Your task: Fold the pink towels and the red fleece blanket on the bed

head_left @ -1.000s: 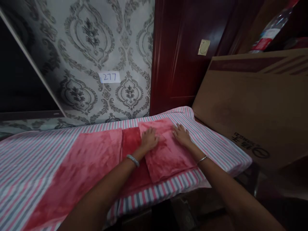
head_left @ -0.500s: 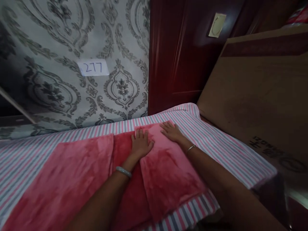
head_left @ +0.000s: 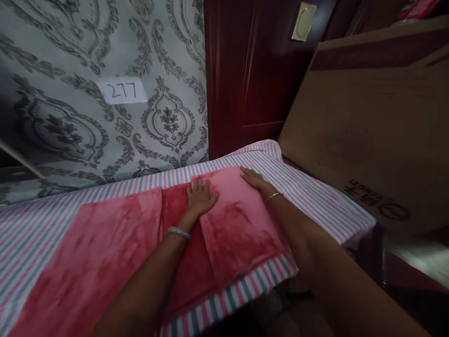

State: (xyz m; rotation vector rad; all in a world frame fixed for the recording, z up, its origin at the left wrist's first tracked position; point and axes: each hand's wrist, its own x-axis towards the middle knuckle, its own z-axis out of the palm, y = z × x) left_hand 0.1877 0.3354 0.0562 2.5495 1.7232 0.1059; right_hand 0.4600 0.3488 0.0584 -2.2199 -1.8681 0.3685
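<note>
A plush pink-red blanket (head_left: 242, 234) lies on a striped cloth (head_left: 315, 201), its left and right parts folded inward with a darker red strip between them. My left hand (head_left: 201, 196) rests flat, fingers spread, on the inner edge of the right folded part. At the far right corner of that part, my right hand (head_left: 253, 179) lies with its fingers stretched over the edge. Neither hand grips the fabric. The near left end of the blanket runs out of the picture, partly behind my left forearm.
A patterned wall with a paper label (head_left: 122, 90) reading 277 rises behind the cloth. Beside it stands a dark red wooden panel (head_left: 242, 70) with a light-coloured plate (head_left: 303, 21). A large cardboard box (head_left: 368, 117) leans close on the right.
My right hand has slid to the outer edge of the folded part, its fingers closer together. My left hand stays on the inner edge. The camera view has shifted slightly.
</note>
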